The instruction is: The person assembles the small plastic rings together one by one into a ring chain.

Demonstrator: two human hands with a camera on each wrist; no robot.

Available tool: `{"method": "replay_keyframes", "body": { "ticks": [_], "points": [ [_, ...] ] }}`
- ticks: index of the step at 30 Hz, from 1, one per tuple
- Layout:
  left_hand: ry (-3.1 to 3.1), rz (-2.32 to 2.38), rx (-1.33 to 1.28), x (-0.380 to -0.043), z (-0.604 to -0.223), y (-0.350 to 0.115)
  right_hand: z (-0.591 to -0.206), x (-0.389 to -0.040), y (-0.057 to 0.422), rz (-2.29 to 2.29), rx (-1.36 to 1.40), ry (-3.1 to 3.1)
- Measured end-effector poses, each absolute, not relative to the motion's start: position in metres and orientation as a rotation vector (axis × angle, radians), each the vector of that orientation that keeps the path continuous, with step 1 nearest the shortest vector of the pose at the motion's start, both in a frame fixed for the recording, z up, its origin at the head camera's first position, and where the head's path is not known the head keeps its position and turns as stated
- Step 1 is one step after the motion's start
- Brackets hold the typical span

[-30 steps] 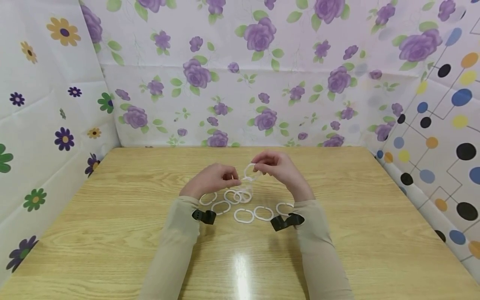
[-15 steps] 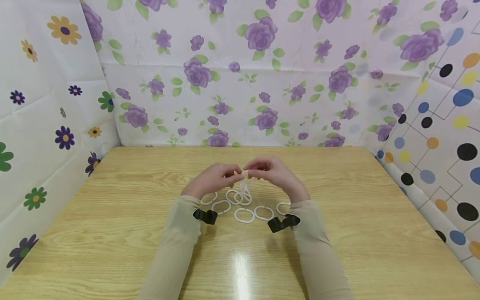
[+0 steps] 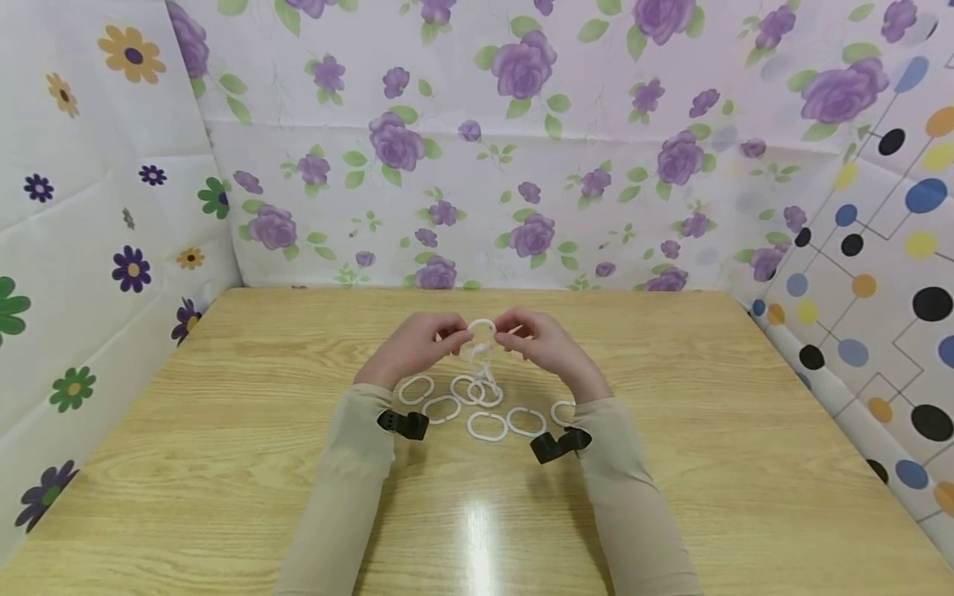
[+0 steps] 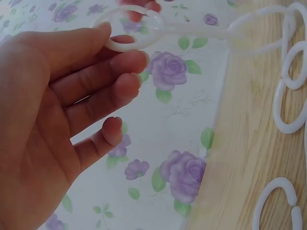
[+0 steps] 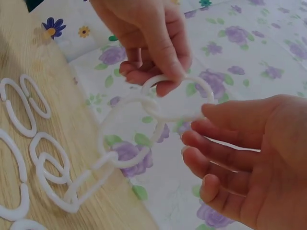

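The left hand (image 3: 416, 343) and right hand (image 3: 546, 341) pinch the top white link (image 3: 481, 321) in their fingers (image 5: 220, 151); pulling too hard could pop the hanging links (image 5: 100, 129) off.

No text, label, brand, number or sign can be read in any view. The white links (image 3: 488, 439), the black wrist devices (image 3: 414, 426) and the bench (image 3: 186, 497) show no legible lettering, and the backdrop cloths (image 3: 477, 199) carry printed purple roses (image 3: 525, 66), daisies (image 3: 132, 55) and coloured dots (image 3: 927, 196) joined by lines, not writing.
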State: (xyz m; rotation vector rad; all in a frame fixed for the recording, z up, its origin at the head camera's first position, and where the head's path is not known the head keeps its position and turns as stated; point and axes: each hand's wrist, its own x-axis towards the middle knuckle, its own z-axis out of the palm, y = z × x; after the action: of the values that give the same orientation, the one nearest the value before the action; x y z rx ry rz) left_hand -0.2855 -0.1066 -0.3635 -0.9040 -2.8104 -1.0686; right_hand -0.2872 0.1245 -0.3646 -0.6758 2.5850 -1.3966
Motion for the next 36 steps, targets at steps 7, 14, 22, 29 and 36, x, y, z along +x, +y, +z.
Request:
{"method": "replay_keyframes", "body": {
  "ticks": [7, 14, 22, 29, 36],
  "points": [
    [-2.674, -1.135, -0.796, -0.288, -0.361, -0.115, -0.370, -0.286, 0.121, -1.167, -1.001, 2.531],
    [-2.599, -1.168, -0.727, -0.287, -0.357, -0.119, -0.378, -0.279, 0.107, -0.682, -1.106, 2.314],
    [-2.616, -1.172, -0.719, -0.288, -0.359, -0.121, -0.395, -0.273, 0.083, -0.449, -1.068, 2.328],
    [-2.639, -1.179, -0.716, -0.287, -0.361, -0.122, -0.397, -0.270, 0.080, -0.427, -1.023, 2.357],
    [-2.642, -1.168, -0.729, -0.288, -0.363, -0.121, -0.395, -0.269, 0.083, -0.492, -0.884, 2.308]
  ]
}}
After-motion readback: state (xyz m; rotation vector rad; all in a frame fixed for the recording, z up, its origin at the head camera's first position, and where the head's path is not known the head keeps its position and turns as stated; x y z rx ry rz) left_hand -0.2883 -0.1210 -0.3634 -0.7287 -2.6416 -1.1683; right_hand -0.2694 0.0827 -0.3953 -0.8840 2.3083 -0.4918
